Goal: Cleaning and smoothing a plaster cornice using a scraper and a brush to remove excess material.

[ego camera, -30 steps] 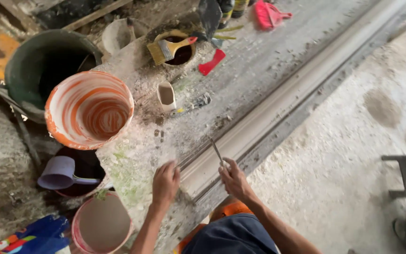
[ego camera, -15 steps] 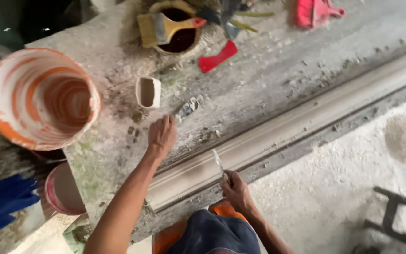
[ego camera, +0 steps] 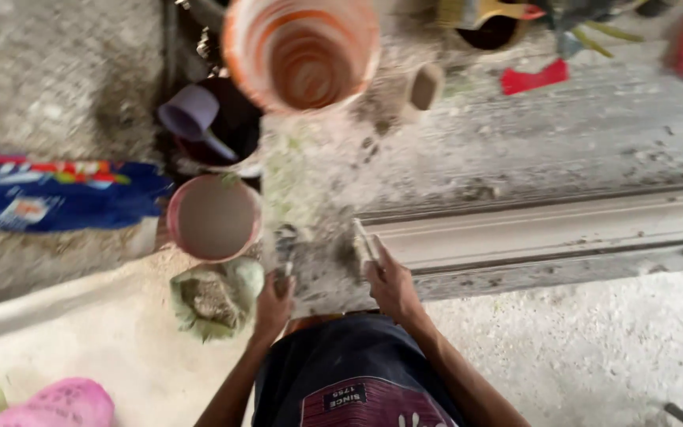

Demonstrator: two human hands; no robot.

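— What's the right hand (ego camera: pixel 393 289) got?

— Its fingers are closed round a thin pale tool (ego camera: pixel 365 243), low centre of the frame, at the end of the long grey moulding (ego camera: pixel 563 229) on the dusty surface (ego camera: pixel 531 142).

— And the left hand (ego camera: pixel 274 304)?

— Gripping the surface's near edge, just beside the green sack (ego camera: pixel 215 299) and pink bucket (ego camera: pixel 213 218).
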